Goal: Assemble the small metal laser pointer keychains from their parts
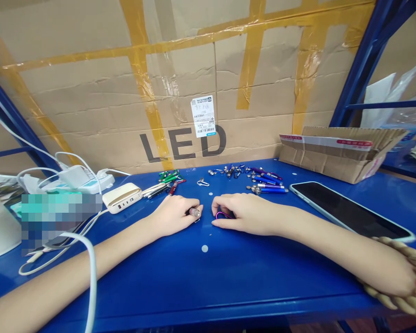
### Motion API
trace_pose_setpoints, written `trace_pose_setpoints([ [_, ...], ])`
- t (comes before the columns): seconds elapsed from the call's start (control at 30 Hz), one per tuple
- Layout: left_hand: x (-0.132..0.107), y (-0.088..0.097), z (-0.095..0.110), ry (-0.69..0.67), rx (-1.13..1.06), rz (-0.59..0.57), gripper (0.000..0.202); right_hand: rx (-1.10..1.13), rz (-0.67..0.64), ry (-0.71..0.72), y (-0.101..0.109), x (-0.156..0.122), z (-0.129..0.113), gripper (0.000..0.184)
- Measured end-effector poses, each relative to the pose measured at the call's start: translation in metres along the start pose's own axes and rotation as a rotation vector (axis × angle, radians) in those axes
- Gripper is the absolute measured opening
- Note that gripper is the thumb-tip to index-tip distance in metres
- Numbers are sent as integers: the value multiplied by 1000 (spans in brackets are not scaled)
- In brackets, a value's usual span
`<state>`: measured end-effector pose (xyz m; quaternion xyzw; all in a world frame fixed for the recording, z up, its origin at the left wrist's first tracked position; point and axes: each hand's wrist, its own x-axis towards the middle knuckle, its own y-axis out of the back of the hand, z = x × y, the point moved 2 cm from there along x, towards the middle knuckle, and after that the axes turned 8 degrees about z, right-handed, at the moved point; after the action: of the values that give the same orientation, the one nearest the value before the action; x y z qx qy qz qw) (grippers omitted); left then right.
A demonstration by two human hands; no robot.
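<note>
My left hand (173, 213) is closed around a small keychain flashlight (194, 212), a dark red metal tube whose pale round end sticks out between thumb and forefinger. A hand's width to the right, my right hand (244, 212) pinches a purple carabiner clip (222, 215); only part of its curved loop shows, the rest lying behind the fingers. The hands are close together but apart, low over the blue table (208, 277). Just beyond them lies a loose silver clip (203, 182).
Behind my left hand are green tubes and clips (169, 176). Blue tubes (268, 185) and small round metal parts (230, 171) lie right of centre. A phone (350, 210), an open cardboard box (333, 159), a white power bank (123, 198) and a cable (92, 277) flank my arms.
</note>
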<state>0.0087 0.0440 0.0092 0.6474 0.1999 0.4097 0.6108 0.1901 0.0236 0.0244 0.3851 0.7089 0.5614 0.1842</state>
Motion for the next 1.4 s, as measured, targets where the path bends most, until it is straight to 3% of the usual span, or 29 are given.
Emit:
trace_pose_setpoints([
  [0.93,2,1,1,26,17,-38,18,-28,27,25,0,-3,3,27],
  [1.4,2,0,0,0,60,-3,28,-31,-13,11,2,-6,1,27],
])
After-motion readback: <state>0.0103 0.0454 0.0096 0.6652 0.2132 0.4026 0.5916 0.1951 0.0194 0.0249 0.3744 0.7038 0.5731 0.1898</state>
